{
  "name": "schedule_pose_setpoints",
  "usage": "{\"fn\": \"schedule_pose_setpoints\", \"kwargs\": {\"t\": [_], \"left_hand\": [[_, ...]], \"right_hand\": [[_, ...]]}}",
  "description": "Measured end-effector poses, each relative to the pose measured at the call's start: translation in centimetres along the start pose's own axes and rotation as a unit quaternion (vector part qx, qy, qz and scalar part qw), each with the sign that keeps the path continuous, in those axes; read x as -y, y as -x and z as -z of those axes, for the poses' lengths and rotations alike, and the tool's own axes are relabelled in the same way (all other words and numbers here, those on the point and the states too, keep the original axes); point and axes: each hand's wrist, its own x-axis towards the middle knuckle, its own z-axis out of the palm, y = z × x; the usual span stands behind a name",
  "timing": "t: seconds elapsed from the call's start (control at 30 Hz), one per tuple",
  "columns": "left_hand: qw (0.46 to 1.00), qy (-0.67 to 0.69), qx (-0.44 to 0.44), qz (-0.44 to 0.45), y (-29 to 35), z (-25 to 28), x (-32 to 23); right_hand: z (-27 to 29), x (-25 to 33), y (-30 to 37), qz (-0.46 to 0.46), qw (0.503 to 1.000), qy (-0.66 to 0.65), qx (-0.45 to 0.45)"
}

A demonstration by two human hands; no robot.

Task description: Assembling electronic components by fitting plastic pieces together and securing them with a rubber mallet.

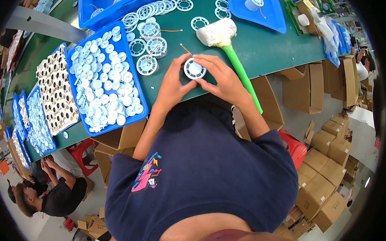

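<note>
As I look down from afar through the head camera, one green table (284, 49) spans the upper view. I count three blue trays nearest: a large tray (145, 110) heaped with pale caps (102, 81) too many to number, a back tray (113, 15) and a right tray (268, 22) bearing one wired piece. One mallet (235, 63) lies among them. Next come two bare hands: the left hand (174, 80) and right hand (223, 79) curl thumb and fingers round opposite sides of one white spoked part (194, 68), spread just to its width. It sits over the table near the front edge. Beyond the left hand are at least three wired parts (147, 64); by the mallet head, three flat rings (199, 23). Cardboard boxes (302, 89) stand right, and one sheet of dark-centred pieces (58, 89) lies left. The mallet's green handle crowds the right hand; the large tray flanks the left forearm.
</note>
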Motion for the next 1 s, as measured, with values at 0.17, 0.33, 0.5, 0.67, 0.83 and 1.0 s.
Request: {"fn": "schedule_pose_setpoints", "kwargs": {"t": [0.17, 0.33, 0.5, 0.67, 0.83, 1.0], "left_hand": [[1.0, -0.015, 0.001, -0.004, 0.0, 0.0, -0.1], [1.0, -0.01, 0.0, -0.009, -0.1, 0.0, -0.1], [1.0, -0.016, 0.007, -0.012, 0.0, 0.2, -0.3], [0.998, 0.012, 0.009, -0.056, 0.3, 0.4, 0.0], [0.997, 0.071, -0.009, -0.041, 0.2, 0.4, 0.4], [0.999, 0.032, -0.017, -0.029, 0.1, 0.5, -0.1]], "right_hand": [[0.2, 0.1, 0.0, -0.017, 1.0, -0.012, 0.012], [0.3, 0.1, -0.1, -0.015, 1.0, -0.018, 0.011], [0.1, 0.0, 0.0, -0.017, 1.0, -0.023, 0.008], [-0.3, -0.1, 0.4, -0.048, 0.998, -0.047, -0.004], [-0.2, 0.3, 0.3, -0.096, 0.991, -0.096, 0.003], [1.5, 1.1, 0.4, -0.073, 0.997, 0.003, -0.032]]}}
